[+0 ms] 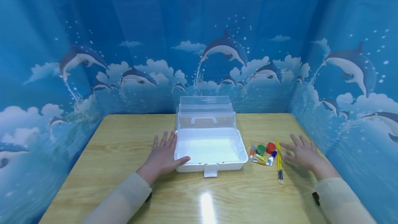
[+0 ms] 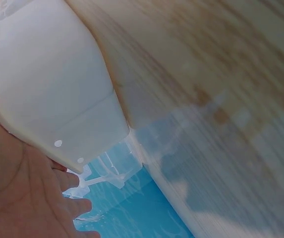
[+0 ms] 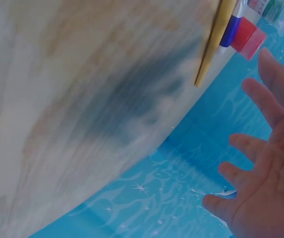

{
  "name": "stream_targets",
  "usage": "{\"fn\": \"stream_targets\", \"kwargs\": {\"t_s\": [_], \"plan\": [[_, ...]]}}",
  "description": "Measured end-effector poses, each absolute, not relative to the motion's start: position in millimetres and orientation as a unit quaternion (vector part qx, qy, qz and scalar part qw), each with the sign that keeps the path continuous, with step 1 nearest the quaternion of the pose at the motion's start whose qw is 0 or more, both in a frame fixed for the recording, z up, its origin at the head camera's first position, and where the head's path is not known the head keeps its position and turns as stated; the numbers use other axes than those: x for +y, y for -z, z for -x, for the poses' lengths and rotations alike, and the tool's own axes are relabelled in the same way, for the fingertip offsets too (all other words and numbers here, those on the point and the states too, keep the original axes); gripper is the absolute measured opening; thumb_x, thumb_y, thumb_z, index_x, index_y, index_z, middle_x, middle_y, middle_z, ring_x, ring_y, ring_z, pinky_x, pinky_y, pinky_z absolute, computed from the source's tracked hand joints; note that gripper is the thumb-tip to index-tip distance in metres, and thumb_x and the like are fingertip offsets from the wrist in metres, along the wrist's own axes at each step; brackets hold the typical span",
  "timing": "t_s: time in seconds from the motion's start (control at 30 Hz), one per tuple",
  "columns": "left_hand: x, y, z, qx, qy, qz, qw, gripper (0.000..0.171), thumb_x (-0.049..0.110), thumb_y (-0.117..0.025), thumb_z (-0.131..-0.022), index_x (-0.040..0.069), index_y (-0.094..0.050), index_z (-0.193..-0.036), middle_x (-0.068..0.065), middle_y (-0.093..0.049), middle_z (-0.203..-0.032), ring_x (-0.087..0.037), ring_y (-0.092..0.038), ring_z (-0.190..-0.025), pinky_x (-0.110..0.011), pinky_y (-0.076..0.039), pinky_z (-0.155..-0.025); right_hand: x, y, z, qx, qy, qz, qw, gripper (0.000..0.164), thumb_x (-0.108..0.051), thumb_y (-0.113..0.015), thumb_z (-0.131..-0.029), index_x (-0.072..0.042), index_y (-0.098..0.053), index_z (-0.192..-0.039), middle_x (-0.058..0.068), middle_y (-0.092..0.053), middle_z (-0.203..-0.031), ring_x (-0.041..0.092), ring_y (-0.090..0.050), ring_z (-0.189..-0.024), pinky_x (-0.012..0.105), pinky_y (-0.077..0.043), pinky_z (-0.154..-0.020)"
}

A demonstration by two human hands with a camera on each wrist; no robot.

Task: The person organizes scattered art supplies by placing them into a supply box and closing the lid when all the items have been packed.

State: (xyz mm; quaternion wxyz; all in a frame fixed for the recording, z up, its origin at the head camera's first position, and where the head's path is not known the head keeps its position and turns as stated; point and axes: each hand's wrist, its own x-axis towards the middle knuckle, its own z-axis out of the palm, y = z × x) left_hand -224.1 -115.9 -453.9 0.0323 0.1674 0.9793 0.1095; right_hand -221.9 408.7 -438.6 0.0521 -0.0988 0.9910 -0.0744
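Okay, white plastic box (image 1: 189, 168) sits mid-worktop toward the far side, lid (image 1: 205, 108) swung up at the far edge. Lid is clear, handle outline showing through; white latch (image 1: 210, 171) hangs off the near wall. I have the left hand (image 1: 164, 154) flat and spread against the box's left side, thumb over the near-left rim, no grip.

Worktop (image 1: 124, 148) is pale wood grain, glare streak at the near side. Blue dolphin-print curtain (image 1: 202, 6) covers the far, left and right sides.

Right of the box: red-lidded pot (image 1: 271, 148), green-lidded pot (image 1: 260, 149), small paint tubes (image 1: 262, 158) bunched together. Two yellow brushes (image 1: 279, 161) lie side by side, near to far, between that bunch and my right hand (image 1: 303, 155). That hand is spread wide, holding nothing; can't tell if the index fingertip touches a brush.
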Motion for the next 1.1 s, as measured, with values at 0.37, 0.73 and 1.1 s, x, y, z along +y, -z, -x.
{"fn": "stream_targets", "kwargs": {"t_s": [0.37,0.73,1.1], "plan": [[-116.4,455.0,225.8,0.980,-0.102,-0.167,0.038,0.113,0.087,-0.030,-0.086,0.004,-0.008,-0.160,-0.014,-0.004,-0.167,-0.038,0.002,-0.152,-0.060,0.009,-0.118,400.0,442.5,221.7,0.994,0.071,0.065,0.059,0.042,-0.039,-0.074,-0.088,-0.007,-0.075,-0.116,0.038,-0.019,-0.154,0.063,0.001,-0.140,0.079,0.014,-0.102],[-116.8,455.2,225.4,0.979,-0.104,-0.170,0.042,0.115,0.089,-0.027,-0.084,0.004,-0.009,-0.160,-0.014,-0.004,-0.167,-0.037,0.003,-0.153,-0.060,0.009,-0.118,394.6,451.3,221.4,0.995,0.071,0.058,0.030,0.027,-0.040,-0.079,-0.083,-0.015,-0.081,-0.091,0.038,-0.020,-0.154,0.062,0.010,-0.141,0.075,0.024,-0.100],[-116.2,453.2,224.0,0.979,-0.106,-0.170,0.041,0.113,0.087,-0.030,-0.086,0.003,-0.010,-0.160,-0.014,-0.005,-0.167,-0.038,0.002,-0.152,-0.060,0.008,-0.118,392.1,456.3,227.1,0.997,0.066,0.042,0.026,0.018,-0.035,-0.082,-0.080,-0.018,-0.080,-0.082,0.038,-0.019,-0.154,0.059,0.017,-0.142,0.070,0.031,-0.096]]}}
